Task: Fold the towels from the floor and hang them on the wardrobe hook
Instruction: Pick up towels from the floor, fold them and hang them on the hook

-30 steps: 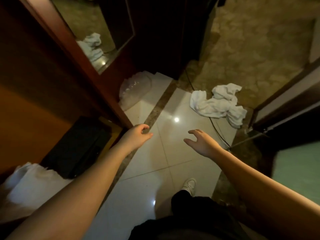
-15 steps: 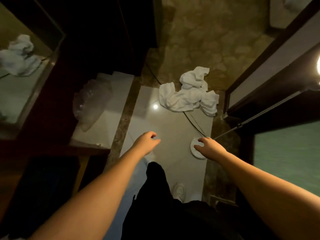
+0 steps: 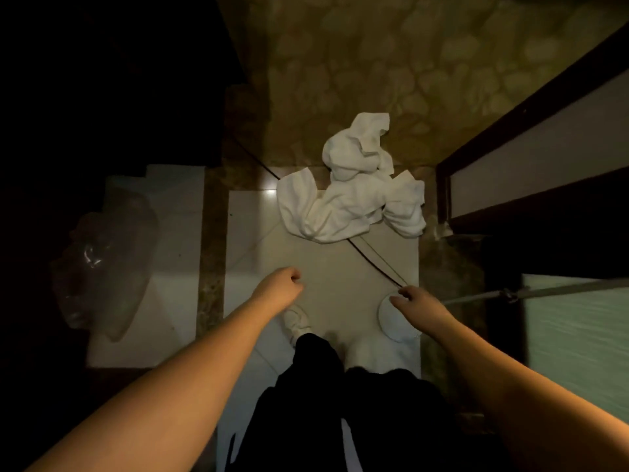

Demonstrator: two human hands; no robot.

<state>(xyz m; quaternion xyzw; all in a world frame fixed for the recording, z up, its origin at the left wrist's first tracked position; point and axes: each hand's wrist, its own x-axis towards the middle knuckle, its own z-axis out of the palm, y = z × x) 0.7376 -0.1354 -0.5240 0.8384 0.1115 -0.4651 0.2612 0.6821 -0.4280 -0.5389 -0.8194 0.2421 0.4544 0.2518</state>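
A heap of crumpled white towels [image 3: 350, 195] lies on the pale floor tiles straight ahead, partly over the patterned carpet. My left hand [image 3: 282, 286] reaches forward below the heap with its fingers loosely curled and holds nothing. My right hand [image 3: 417, 301] hangs over a round white floor drain, fingers loosely bent, also holding nothing. Both hands are a short way short of the towels. The wardrobe hook is out of view.
A thin black cable [image 3: 374, 264] runs from under the towels toward my right hand. A crumpled clear plastic bag [image 3: 102, 267] lies at the left. A dark door frame [image 3: 531, 97] and a frosted glass panel [image 3: 578, 342] close off the right side.
I have turned away from the wardrobe and stepped toward the towels, which are now centred and closer. Both hands stay held out in front, holding nothing.
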